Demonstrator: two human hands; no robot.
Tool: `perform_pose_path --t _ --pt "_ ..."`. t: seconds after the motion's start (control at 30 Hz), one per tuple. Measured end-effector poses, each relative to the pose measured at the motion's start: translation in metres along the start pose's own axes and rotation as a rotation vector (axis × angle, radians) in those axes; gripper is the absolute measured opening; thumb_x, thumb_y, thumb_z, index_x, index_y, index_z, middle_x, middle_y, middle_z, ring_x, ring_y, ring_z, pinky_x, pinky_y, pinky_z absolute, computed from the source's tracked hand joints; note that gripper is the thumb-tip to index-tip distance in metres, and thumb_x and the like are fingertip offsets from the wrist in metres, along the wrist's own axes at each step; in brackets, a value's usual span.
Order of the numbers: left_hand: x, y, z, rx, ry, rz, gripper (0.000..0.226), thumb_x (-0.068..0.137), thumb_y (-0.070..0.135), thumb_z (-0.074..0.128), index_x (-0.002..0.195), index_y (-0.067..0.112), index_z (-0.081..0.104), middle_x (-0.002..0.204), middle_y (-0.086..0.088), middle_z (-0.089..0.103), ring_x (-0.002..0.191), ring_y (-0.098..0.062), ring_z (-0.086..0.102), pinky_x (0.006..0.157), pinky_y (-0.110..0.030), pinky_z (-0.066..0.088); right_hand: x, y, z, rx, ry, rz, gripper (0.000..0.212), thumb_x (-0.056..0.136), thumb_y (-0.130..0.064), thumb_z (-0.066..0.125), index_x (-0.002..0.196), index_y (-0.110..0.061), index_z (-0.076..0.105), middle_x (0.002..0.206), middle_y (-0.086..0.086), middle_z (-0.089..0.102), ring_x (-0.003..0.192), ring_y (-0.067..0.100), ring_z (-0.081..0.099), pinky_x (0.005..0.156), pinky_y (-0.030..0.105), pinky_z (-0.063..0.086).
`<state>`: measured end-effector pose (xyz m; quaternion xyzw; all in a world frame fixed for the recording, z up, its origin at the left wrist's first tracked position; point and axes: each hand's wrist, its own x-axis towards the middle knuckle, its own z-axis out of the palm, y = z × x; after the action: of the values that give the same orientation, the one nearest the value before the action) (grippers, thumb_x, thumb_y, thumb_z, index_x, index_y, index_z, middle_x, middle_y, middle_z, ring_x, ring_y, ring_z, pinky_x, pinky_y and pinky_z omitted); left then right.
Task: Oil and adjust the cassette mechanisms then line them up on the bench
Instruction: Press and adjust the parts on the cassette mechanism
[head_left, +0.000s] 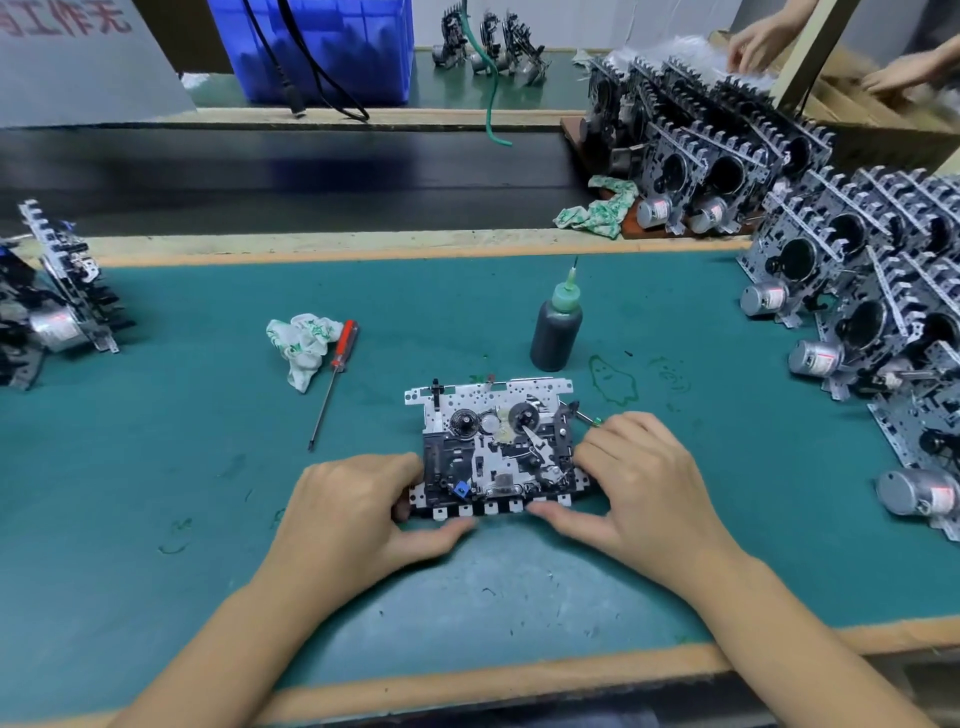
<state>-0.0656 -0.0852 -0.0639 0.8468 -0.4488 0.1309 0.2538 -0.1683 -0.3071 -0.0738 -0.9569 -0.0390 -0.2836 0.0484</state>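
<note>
From the head camera, 1 cassette mechanism (496, 441) lies flat on the green bench mat (208, 519), near its front edge, held between 2 hands. Behind it stand 1 dark oil bottle (556, 332) with a green needle cap, 1 red-handled screwdriver (335, 379) and 1 crumpled cloth (301, 345); a 2nd cloth (597, 208) lies by the conveyor. Upright mechanisms crowd the right side (857, 270), too overlapped to count, and a few stand at the left (62, 301).

The mechanism is a perforated silver plate carrying black parts, 2 reel hubs and a small blue piece. Its long axis runs left to right, its row of white keys facing the person.

The left hand (353, 509) grips its near-left corner, thumb under the keys. The right hand (634, 483) grips the right end, fingers curled, also pinching a thin green-tipped tool (589, 418).
</note>
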Motion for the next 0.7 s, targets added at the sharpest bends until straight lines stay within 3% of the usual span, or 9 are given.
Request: perform_pose_path --t 0.17,0.3,0.37,0.5,0.7 --pt "0.0 0.002 0.005 0.032 0.058 -0.028 0.053 0.071 0.058 0.056 0.049 0.012 0.043 0.04 0.004 0.042 0.034 -0.017 0.043 0.031 -0.026 0.036 0.001 0.003 -0.002 0.101 -0.057 -0.009 0.059 0.072 -0.064 0.063 0.058 -0.009 0.049 0.058 -0.001 0.042 0.06 0.02 0.04 0.076 0.03 0.04" --pt "0.0 0.003 0.002 0.025 0.003 -0.02 0.064 0.064 0.074 0.054 0.051 0.013 0.042 0.041 0.006 0.042 0.035 -0.017 0.044 0.033 -0.028 0.037 0.001 0.003 0.0 0.041 -0.018 -0.004 0.052 0.077 -0.057 0.059 0.057 -0.01 0.05 0.056 0.0 0.046 0.058 0.022 0.046 0.072 0.032 0.041" --pt "0.0 0.007 0.002 0.057 -0.001 -0.045 0.068 0.059 0.081 0.053 0.051 0.015 0.038 0.04 0.006 0.041 0.035 -0.018 0.045 0.033 -0.027 0.035 0.001 0.002 0.001 0.023 -0.001 0.002 0.051 0.078 -0.055 0.058 0.056 -0.01 0.05 0.055 0.0 0.047 0.057 0.023 0.048 0.072 0.032 0.04" --pt "0.002 0.019 0.008 0.131 0.076 -0.179 0.058 0.059 0.073 0.052 0.05 0.019 0.031 0.035 0.002 0.037 0.03 -0.021 0.043 0.037 -0.021 0.024 0.0 0.004 -0.002 0.1 -0.026 -0.005 0.053 0.075 -0.058 0.062 0.057 -0.01 0.05 0.056 -0.002 0.044 0.059 0.02 0.042 0.076 0.033 0.042" --pt "0.004 0.004 0.005 0.041 -0.004 -0.117 0.067 0.055 0.081 0.052 0.05 0.015 0.041 0.037 0.002 0.042 0.034 -0.02 0.046 0.034 -0.029 0.039 -0.002 -0.001 -0.001 0.102 0.012 0.015 0.053 0.077 -0.056 0.061 0.054 -0.01 0.047 0.054 -0.001 0.041 0.056 0.02 0.041 0.069 0.03 0.039"
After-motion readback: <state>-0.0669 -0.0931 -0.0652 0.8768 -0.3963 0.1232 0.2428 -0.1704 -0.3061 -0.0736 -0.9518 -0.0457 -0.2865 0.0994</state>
